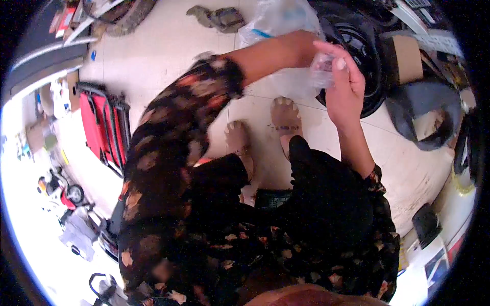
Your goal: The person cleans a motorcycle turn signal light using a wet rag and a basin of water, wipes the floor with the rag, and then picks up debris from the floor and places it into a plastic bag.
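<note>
My right hand (348, 87) is raised in front of my feet, with its thumb bent and index finger stretched toward the left. Crumpled clear plastic (321, 76) lies against its thumb and fingers, and the hand appears closed on it. From the left, my left forearm reaches across to the same spot. My left hand (310, 45) is blurred and mostly hidden behind the right fingers and the plastic, so its fingers cannot be made out. Behind the forearm spreads a large clear plastic bag (280, 19) with a blue strip (261, 33).
A black wheel (375, 66) stands just beyond my right hand, beside a cardboard piece (407, 58) and a dark ring-shaped thing (395, 109). A red folded frame (97, 122) lies at left. Crumpled olive cloth (217, 19) is on the tiled floor. My bare feet (286, 115) are below my hands.
</note>
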Demonstrator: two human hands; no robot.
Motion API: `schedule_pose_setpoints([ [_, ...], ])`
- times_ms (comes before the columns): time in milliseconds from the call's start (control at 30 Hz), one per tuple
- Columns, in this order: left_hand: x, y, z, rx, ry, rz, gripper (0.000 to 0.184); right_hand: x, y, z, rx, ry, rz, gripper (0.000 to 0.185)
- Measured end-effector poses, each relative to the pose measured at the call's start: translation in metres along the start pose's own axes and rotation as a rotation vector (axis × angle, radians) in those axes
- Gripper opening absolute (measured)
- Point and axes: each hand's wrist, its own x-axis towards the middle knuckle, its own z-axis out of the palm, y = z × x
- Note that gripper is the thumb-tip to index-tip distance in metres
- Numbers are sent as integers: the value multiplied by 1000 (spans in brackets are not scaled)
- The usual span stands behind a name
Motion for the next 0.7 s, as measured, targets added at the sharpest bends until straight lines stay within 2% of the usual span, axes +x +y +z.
schedule_pose_setpoints([
  [67,-23,4,14,-522,201,49,21,-2,4,6,-112,-113,-57,32],
  [167,-8,5,53,-657,275,92,23,-10,13,2,3,-48,125,31],
  [200,4,1,70,-576,296,48,24,-11,14,-3,-27,-6,183,34],
  [267,18,-10,92,-344,323,11,25,-5,36,-20,347,163,190,40],
  [300,20,-17,97,-192,335,17,25,-2,40,-27,388,179,172,41],
  [367,8,-22,90,3,348,259,24,3,37,-37,466,227,134,44],
  [467,38,-13,52,163,5,142,26,7,30,-42,527,286,99,44],
  [567,57,-9,21,170,-144,-75,23,12,24,-43,477,328,91,40],
  [667,30,-16,3,208,115,96,25,10,26,-43,493,291,87,38],
  [700,26,-18,-8,189,96,150,24,9,26,-40,482,296,86,38],
])
